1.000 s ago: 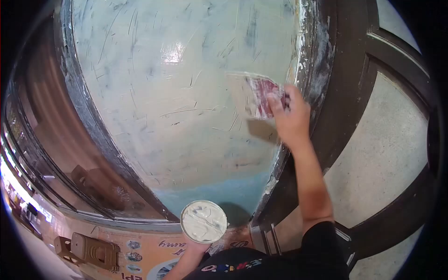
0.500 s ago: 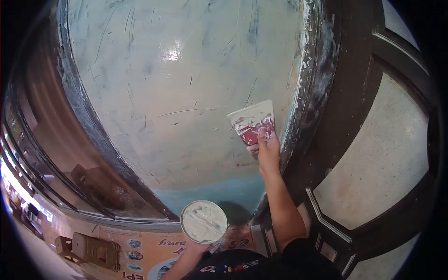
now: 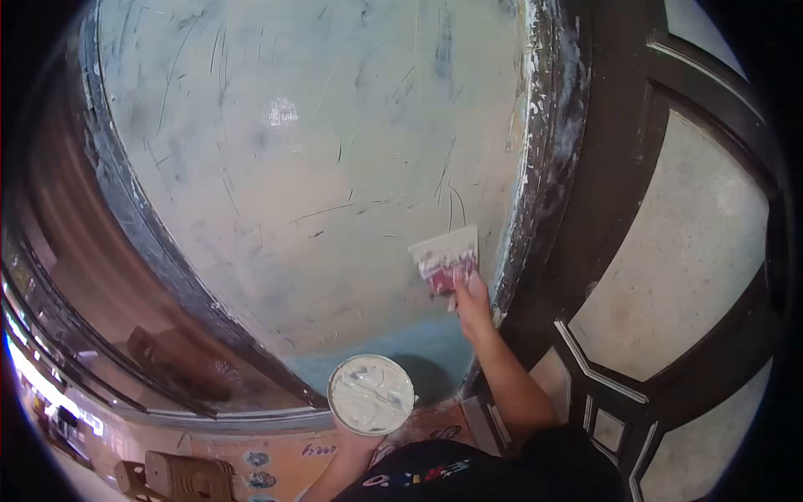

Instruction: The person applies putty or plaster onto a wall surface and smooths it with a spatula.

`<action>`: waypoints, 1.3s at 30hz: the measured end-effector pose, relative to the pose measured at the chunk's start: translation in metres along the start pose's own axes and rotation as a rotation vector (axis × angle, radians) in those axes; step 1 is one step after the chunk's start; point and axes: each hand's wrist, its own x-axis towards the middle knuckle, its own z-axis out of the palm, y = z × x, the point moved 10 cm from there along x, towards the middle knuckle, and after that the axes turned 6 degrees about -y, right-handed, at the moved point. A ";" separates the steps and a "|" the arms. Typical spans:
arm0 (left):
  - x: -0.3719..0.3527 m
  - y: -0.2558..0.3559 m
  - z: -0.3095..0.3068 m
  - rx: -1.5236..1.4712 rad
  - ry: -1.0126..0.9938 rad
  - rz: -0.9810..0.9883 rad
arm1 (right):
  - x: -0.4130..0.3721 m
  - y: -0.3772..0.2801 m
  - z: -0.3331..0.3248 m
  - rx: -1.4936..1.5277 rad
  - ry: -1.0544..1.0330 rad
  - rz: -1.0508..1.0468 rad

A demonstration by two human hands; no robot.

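Observation:
My right hand [image 3: 471, 299] is closed around a putty knife [image 3: 447, 254] with a red grip smeared with white paste. Its wide blade points upward at the lower right of a pale, streaked panel [image 3: 276, 192], on or very close to the surface. Dark thin lines mark the panel just above the blade. My left hand [image 3: 358, 443] supports a round tub of white putty [image 3: 371, 396] from below, low in front of my body. Most of its fingers are hidden beneath the tub.
Dark, paint-spattered frame strips [image 3: 544, 125] border the panel. On the right stands a dark door [image 3: 611, 201] with pale insets. Brown plastic stools [image 3: 188, 474] are at the lower left, beside an orange printed banner [image 3: 293, 456].
My right hand and the putty knife have moved down along the panel. Curved dark lines now show above the blade. The left hand still holds the tub, and the view has shifted slightly.

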 end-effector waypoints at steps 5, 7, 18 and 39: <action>0.002 0.019 0.025 0.120 -0.148 0.037 | -0.036 -0.003 -0.005 0.107 0.054 -0.036; -0.002 0.031 0.019 0.370 -0.091 0.086 | -0.008 -0.043 0.007 0.015 -0.015 -0.181; 0.006 0.028 0.015 0.049 -0.069 -0.028 | -0.085 0.108 -0.062 0.055 0.052 0.252; -0.012 0.005 -0.017 0.088 0.031 0.048 | -0.095 0.103 -0.072 -0.232 -0.191 0.252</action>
